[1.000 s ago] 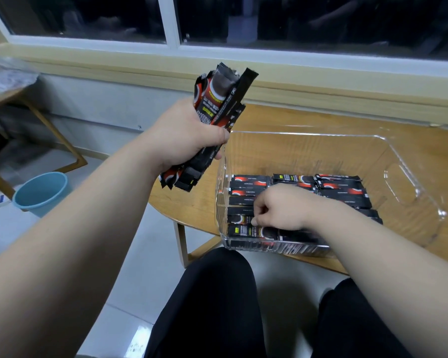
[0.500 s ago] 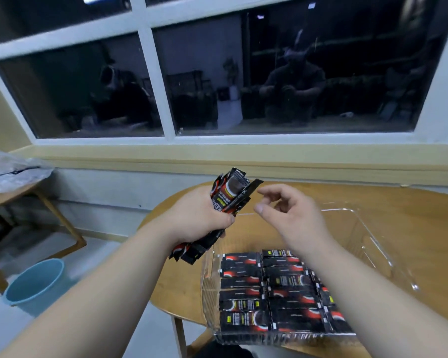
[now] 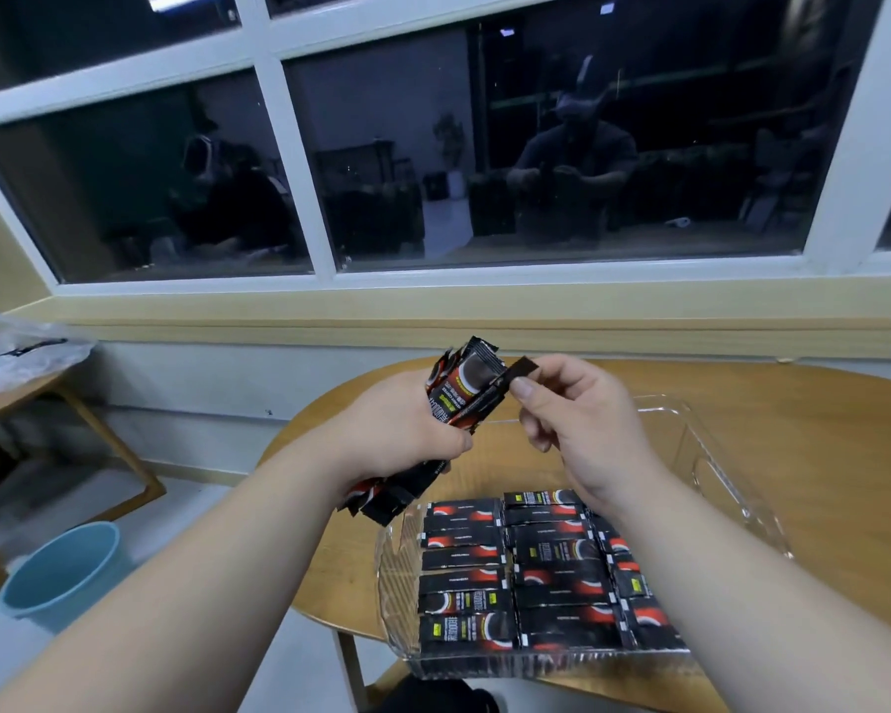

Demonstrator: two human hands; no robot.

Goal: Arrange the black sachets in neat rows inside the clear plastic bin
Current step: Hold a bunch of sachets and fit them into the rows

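- The black sachets (image 3: 536, 573) already laid lie flat in side-by-side rows across the near part of the clear plastic bin (image 3: 718, 473). The far part of its floor is bare.
- A bundle (image 3: 456, 398) of more sachets stands roughly upright in the air, above the bin's far-left corner.
- My left grip (image 3: 407, 434) is wrapped round the middle of that bundle, fingers curled close.
- My right grip (image 3: 587, 434) pinches the top end of a single sachet (image 3: 520, 375) between thumb and forefinger, the other fingers loosely curled. The sachet's lower part sits among the others in the bundle.
- I judge the step in hand to be drawing one sachet from the bundle for placing.
- The next move calls for a clean pull that drags no neighbours along. The sachet then needs turning flat and setting in the open space beyond the laid rows, edges squared to them.
- The bin sits at the near edge of the wooden worktop (image 3: 803, 429), and a blue bucket (image 3: 68, 573) stands on the floor to the left.
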